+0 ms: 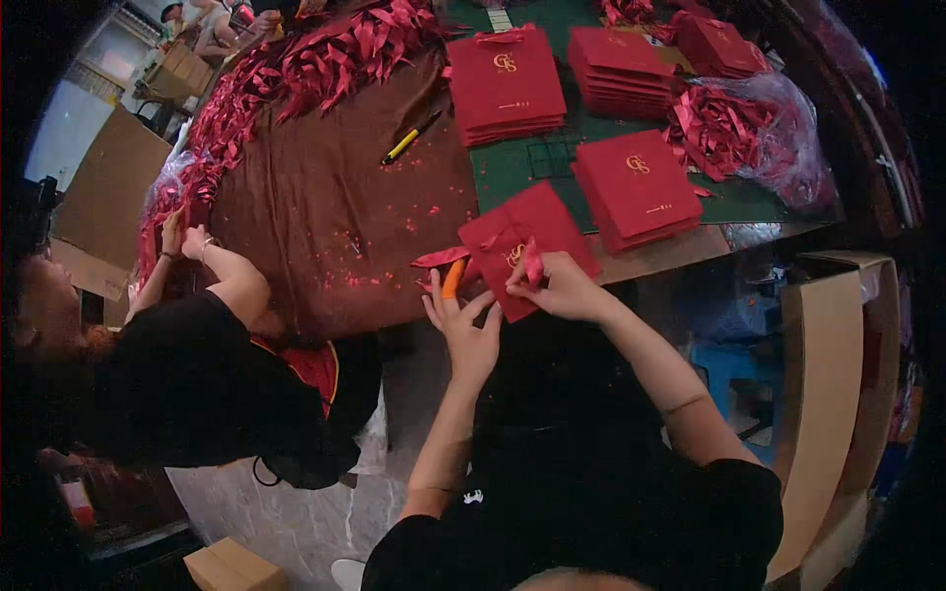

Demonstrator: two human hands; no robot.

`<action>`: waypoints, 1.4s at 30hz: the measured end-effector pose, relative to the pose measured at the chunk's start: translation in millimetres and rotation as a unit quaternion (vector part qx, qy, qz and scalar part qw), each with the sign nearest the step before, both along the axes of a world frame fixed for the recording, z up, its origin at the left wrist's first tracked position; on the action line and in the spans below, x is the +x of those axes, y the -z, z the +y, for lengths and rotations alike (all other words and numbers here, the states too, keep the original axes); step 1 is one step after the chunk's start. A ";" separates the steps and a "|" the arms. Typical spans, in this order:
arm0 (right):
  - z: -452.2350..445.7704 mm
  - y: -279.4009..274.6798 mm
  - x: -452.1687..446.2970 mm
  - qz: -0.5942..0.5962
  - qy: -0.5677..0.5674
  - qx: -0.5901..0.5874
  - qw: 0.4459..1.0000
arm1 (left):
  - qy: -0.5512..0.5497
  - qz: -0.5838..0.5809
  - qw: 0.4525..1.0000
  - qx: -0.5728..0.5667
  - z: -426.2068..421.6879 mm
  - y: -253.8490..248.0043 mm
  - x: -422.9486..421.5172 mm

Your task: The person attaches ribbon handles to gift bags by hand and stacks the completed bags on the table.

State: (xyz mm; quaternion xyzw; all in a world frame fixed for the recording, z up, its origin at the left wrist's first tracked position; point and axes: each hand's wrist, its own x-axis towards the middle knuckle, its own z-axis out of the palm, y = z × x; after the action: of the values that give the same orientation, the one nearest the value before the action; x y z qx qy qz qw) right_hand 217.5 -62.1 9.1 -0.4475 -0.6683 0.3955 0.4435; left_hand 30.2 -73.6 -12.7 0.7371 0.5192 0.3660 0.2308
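A red paper gift bag (558, 229) with a gold logo lies tilted at the table's near edge, under both my hands. My right hand (564, 288) pinches a red ribbon (533, 260) over the front of the bag. At the bag's lower left corner is my left hand (463, 330), its fingers spread and an orange cover (453, 279) on one of them. Another ribbon end (440, 258) sticks out to the left, just beyond those fingers. Whether the left thumb touches the bag is hard to make out.
Stacks of red bags (639, 187) stand right and behind, beside ribbons in a plastic bag (798, 128). A yellow pen (411, 138) lies on the brown cloth (315, 187). A ribbon heap (345, 54) lines the far left, where a co-worker's hands (185, 234) are. Cardboard (823, 394) stands right.
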 end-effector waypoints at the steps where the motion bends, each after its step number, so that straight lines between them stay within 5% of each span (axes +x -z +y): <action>1: -1.9 -0.1 -2.1 -0.016 -0.003 0.009 1.000 | 0.001 0.024 0.999 -0.022 0.1 -1.5 -0.1; 11: -3.0 10.9 -3.8 -0.115 -0.017 0.138 0.984 | 0.019 0.016 0.999 0.024 -2.5 -14.3 3.2; 13: -1.6 -0.4 -0.2 0.001 -0.030 -0.007 1.000 | 0.051 0.054 0.993 0.091 2.6 -21.7 2.4; 19: 3.8 -7.2 4.0 -0.090 -0.065 -0.013 0.994 | 0.054 0.123 0.985 0.111 8.9 -26.6 4.4; 22: -3.9 -13.7 4.8 -0.011 -0.063 0.010 0.998 | 0.067 0.158 0.973 0.152 6.7 -38.6 4.6; 25: -2.6 -7.6 8.8 -0.150 -0.038 0.168 0.974 | 0.076 0.170 0.960 0.209 14.0 -40.5 -1.6; 29: -5.7 -6.6 1.4 -0.267 -0.054 0.164 0.948 | 0.046 0.181 0.952 0.242 19.3 -48.3 -25.6; 34: -2.4 6.8 -3.1 -0.310 -0.061 0.185 0.931 | -0.047 0.277 0.931 0.235 13.8 -57.3 -88.2; 42: -9.1 15.6 -0.3 -0.343 -0.081 0.214 0.911 | -0.052 0.248 0.951 0.178 -3.4 -42.7 -112.5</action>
State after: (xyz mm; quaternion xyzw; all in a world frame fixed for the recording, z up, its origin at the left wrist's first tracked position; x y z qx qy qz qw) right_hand 217.2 -71.3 -6.5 -0.3938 -0.8821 0.0997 0.2386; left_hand -82.4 -76.9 30.1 0.8054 0.5242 0.2699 -0.0599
